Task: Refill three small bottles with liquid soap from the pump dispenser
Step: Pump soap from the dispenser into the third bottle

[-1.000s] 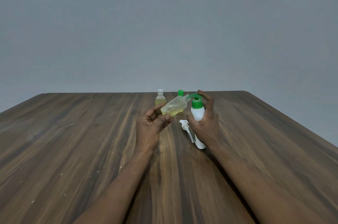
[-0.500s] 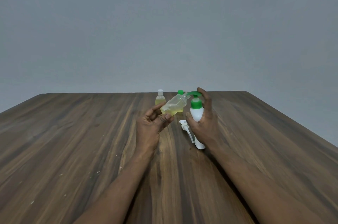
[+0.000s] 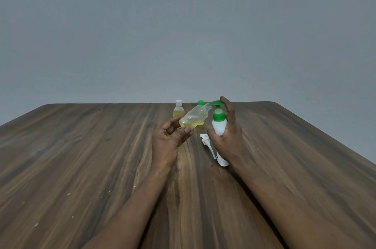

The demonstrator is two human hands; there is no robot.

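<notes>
Two forearms reach across the table [image 3: 81,147], which spreads wide either side of them. The left hand [image 3: 171,139] pinches a tilted small bottle [image 3: 195,118] (uncapped, part full), its mouth at the nozzle of the pump dispenser [image 3: 218,126]. The right hand [image 3: 227,139] grips the dispenser, forefinger on top. A white spray cap [image 3: 206,143] lies between the hands. A white-capped bottle [image 3: 178,110] and a green-capped bottle [image 3: 201,103] stand just beyond, near the far edge.

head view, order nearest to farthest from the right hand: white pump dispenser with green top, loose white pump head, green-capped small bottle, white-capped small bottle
1. White pump dispenser with green top: gripped in the right hand.
2. Loose white pump head: lying just left of it.
3. Green-capped small bottle: behind, toward the far edge.
4. White-capped small bottle: far edge, farther left.
</notes>
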